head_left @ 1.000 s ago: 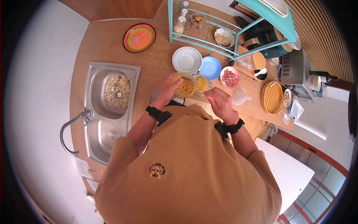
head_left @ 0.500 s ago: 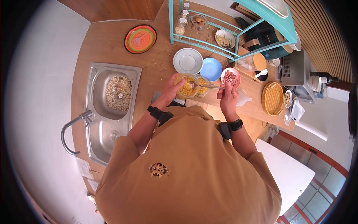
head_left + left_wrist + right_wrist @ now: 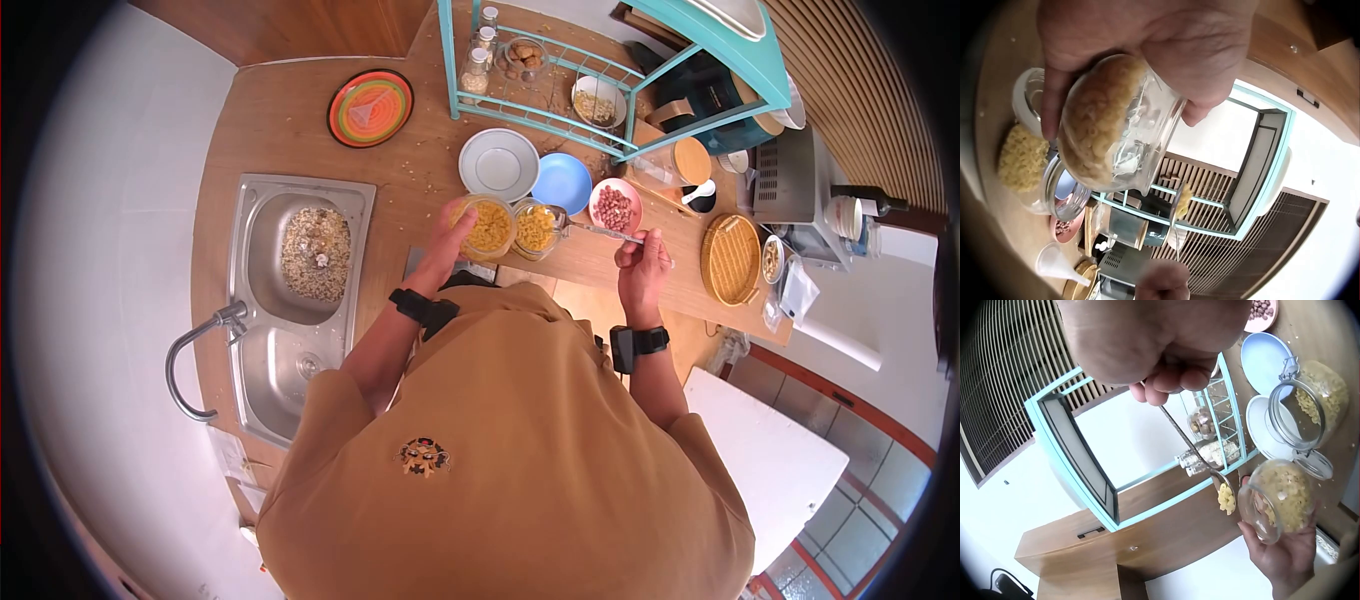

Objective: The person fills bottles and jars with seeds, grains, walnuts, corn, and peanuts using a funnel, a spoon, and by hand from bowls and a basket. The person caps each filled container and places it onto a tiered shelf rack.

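two glass jars of yellow macaroni sit at the centre of this kitchen scene. the left hand curls its fingers round a small round glass jar of macaroni, holding it tilted just above the wooden surface. the right hand pinches the handle of a long metal spoon, its bowl loaded with a few pasta pieces beside the jar mouth. half a second ago the spoon's bowl lay over the held jar; now it has drawn back toward the right, past a clip-top glass jar of macaroni standing open just beside the held one. it looks like a scoop lifted out for transfer. a pink bowl of red beans, a blue bowl and a grey plate stand near. a steel sink lies at the left, holding grain.
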`<state>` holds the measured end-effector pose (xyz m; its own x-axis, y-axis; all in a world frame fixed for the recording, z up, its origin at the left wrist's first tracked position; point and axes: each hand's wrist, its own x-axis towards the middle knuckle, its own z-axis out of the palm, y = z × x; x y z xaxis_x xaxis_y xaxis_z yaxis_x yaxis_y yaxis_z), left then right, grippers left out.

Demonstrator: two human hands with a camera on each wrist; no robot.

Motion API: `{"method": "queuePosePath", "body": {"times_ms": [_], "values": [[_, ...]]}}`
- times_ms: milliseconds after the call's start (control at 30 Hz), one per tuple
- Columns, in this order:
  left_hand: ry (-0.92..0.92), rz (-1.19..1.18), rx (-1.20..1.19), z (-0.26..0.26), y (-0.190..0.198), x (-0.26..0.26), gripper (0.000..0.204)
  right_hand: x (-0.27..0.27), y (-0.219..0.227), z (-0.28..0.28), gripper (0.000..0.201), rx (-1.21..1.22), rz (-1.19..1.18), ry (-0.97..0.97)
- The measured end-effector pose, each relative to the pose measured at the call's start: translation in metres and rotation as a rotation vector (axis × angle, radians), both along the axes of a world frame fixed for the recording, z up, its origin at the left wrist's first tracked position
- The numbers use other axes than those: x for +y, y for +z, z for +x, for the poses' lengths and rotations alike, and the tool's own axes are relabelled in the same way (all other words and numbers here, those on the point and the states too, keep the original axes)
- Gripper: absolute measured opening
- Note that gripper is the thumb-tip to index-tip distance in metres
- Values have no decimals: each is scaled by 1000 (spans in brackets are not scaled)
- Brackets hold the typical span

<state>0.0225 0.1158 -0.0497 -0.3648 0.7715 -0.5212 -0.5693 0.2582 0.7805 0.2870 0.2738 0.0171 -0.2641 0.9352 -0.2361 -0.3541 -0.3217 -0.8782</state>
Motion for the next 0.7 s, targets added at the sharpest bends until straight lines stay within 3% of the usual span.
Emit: {"method": "queuePosePath", "body": {"times_ms": [67,133,167,233,267,367,500,567,600,667,700], "values": [[26,-2,-9,-3,-5,-2,54,-1,-6,7,34,-19,17,-6],[54,-6,-16,-6,-4,-5,55,-5,-9,10,33,-297,193,18],[44,-21,1,-7,-1,-5,55,-7,-9,10,33,-296,193,20],[35,-35,18,-8,2,-6,55,-13,-7,6,29,-609,478,138],[42,-30,15,-9,3,-6,55,-16,-3,4,29,-608,478,137],[51,-26,26,-7,5,-6,54,-21,14,-2,19,-792,846,273],[30,-14,75,-5,-1,-5,51,-26,27,-4,21,-787,968,214],[12,0,63,-3,8,-5,50,-28,31,-6,24,-491,729,25],[-9,14,48,-2,11,-5,49,-31,33,-9,24,-491,729,24],[-2,59,65,3,4,-2,49,-36,53,-24,26,-334,692,103],[9,103,81,5,1,-1,48,-34,59,-26,23,-449,820,256]]}}
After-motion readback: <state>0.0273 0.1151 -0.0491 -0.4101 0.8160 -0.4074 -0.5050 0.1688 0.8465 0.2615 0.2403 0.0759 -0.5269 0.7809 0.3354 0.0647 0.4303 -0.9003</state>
